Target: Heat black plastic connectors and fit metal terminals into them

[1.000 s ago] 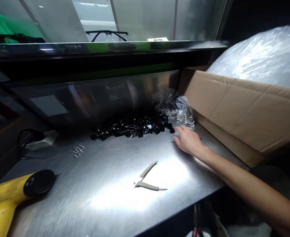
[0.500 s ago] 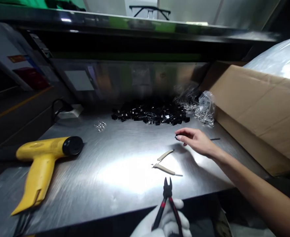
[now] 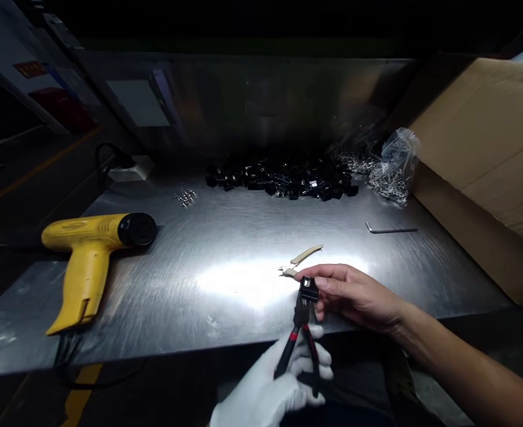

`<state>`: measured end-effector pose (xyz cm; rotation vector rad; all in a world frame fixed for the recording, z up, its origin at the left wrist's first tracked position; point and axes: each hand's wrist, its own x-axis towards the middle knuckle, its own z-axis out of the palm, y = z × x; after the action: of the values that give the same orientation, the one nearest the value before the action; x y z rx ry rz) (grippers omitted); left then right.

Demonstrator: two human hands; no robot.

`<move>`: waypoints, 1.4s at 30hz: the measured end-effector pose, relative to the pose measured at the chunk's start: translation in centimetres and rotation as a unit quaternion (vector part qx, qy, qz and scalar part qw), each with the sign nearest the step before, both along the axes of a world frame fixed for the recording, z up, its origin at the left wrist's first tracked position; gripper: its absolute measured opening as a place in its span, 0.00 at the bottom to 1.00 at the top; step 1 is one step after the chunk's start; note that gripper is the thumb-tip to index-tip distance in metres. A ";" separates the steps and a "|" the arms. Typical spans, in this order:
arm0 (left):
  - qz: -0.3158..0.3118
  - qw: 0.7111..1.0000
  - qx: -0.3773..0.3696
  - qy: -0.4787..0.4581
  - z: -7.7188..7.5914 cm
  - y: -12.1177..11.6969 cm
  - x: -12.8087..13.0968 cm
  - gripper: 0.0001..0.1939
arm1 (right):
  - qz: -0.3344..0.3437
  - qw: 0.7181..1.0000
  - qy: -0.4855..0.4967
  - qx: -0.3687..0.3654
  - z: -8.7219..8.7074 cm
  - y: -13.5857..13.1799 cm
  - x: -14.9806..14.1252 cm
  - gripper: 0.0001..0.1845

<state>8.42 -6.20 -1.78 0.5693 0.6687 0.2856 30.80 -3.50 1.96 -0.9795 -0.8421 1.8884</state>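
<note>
My left hand [image 3: 273, 388], in a white glove, grips the red-and-black handles of a pair of small cutters [image 3: 300, 338] at the table's front edge. Their jaws meet a small black plastic part [image 3: 308, 289] pinched in the fingers of my bare right hand [image 3: 354, 295]. Just behind my right hand lies a beige pair of tweezers [image 3: 300, 261] on the steel table [image 3: 177, 279]. A heap of black plastic parts [image 3: 283, 179] lies at the back of the table.
A yellow heat gun [image 3: 88, 249] lies at the left. A clear bag of small metal pieces [image 3: 388, 169] sits against a cardboard box [image 3: 484, 154] at the right. An Allen key [image 3: 390, 229] and a small cluster of metal bits [image 3: 185, 197] lie on the table.
My right hand came back from the heap with a black part and brought it to the cutters. My gloved left hand rose into view with them. The view tilted down.
</note>
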 end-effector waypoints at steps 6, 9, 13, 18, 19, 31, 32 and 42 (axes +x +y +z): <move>-0.014 0.998 0.052 0.017 0.5 -0.1 -0.6 0.26 | 0.030 0.999 -0.017 0.000 -0.5 -0.4 -0.1 0.15; -0.015 0.997 0.071 0.029 0.6 -0.2 -0.7 0.26 | 0.041 0.999 -0.030 0.008 -0.6 -0.5 -0.1 0.16; -0.021 0.991 0.102 0.083 1.4 -0.5 -0.7 0.23 | 0.051 0.998 -0.043 0.019 -0.4 -0.8 0.0 0.17; -0.035 0.969 0.138 0.203 3.4 -0.8 -0.4 0.17 | 0.055 0.996 -0.054 0.033 0.0 -0.9 -0.2 0.18; -0.032 0.961 0.149 0.231 3.7 -0.9 -0.4 0.16 | 0.056 0.996 -0.055 0.036 0.1 -0.9 -0.3 0.18; 0.122 0.878 0.350 0.304 0.1 -3.2 -0.6 0.19 | 0.088 0.985 -0.104 0.106 0.8 -1.4 -1.6 0.15; 0.128 0.868 0.362 0.314 0.0 -3.3 -0.7 0.19 | 0.089 0.983 -0.113 0.114 0.9 -1.5 -1.7 0.14; 0.141 0.805 0.528 0.234 -0.4 -3.4 -1.4 0.12 | 0.155 0.915 -0.193 0.319 2.9 -3.0 -2.7 0.19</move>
<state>6.98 -9.61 -2.22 1.6589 1.0603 0.8360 28.07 -6.54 4.83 -0.8351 -1.8020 1.4947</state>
